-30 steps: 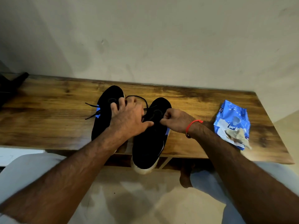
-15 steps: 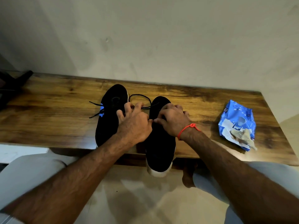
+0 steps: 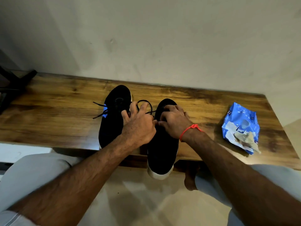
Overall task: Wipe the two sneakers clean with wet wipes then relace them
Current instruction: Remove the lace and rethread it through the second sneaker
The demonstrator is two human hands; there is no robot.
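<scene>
My right hand (image 3: pixel 175 122) has moved onto the right shoe (image 3: pixel 162 149), pinching; left hand (image 3: pixel 140 126) holds the lace (image 3: pixel 146 101). I fear it slips out.

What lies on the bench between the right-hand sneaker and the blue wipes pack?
In the head view, only bare wood of the bench lies between the right-hand sneaker and the wipes pack; the right hand's wrist reaches over its near part.

Bench (image 3: pixel 48 111) bare left of the left shoe (image 3: pixel 112 121) and between right shoe (image 3: pixel 162 150) and wipes pack (image 3: pixel 241 126). Wall (image 3: pixel 162 46) blocks the back. Lace loop (image 3: pixel 145 101) spans the shoe gap.
</scene>
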